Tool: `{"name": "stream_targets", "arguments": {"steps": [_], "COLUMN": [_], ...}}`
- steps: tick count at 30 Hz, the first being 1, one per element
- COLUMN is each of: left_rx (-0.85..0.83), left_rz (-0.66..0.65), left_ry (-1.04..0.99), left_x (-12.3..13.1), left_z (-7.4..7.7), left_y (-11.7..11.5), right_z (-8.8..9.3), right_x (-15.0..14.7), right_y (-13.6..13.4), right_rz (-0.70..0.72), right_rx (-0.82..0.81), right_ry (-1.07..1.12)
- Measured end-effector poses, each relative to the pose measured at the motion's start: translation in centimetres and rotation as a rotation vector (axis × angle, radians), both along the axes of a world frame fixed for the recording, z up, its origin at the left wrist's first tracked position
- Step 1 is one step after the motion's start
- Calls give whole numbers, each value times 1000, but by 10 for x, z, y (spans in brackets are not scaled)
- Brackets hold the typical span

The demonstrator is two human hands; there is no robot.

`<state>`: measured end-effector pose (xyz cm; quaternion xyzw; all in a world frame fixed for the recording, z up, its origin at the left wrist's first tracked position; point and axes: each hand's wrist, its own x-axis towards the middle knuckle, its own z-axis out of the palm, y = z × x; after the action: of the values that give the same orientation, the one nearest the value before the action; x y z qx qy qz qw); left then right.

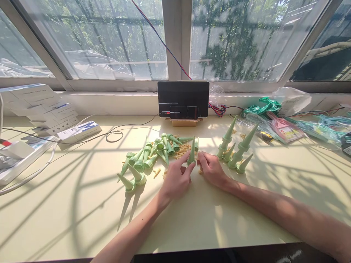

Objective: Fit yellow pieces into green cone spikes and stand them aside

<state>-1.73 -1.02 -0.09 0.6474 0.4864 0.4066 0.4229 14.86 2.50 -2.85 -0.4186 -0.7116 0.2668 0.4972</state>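
Near the middle of the table, my left hand is closed on a green cone, which points upward between thumb and index finger. Just right of the cone is my right hand, its fingers bent together; whatever they pinch is hidden or too small to make out. A heap of green cones lies behind and left of my left hand, with small tan pegs among them. Two cones stand tilted at the left front of the heap. Stacked upright cones stand right of my right hand.
A black tablet and a phone stand at the back below the window. White boxes, a power strip and cables are on the left. Plastic bags and a yellow-black object lie at the right back.
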Motion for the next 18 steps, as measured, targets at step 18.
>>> {"name": "stream_targets", "arguments": {"steps": [18], "left_rx": [-244], "left_rz": [25], "left_ry": [-235], "left_x": [-4], "left_z": [8], "left_y": [9], "right_z": [0], "right_x": [0], "right_y": [2], "right_rz": [42], "right_rx": [45], "right_ry": [-28]}}
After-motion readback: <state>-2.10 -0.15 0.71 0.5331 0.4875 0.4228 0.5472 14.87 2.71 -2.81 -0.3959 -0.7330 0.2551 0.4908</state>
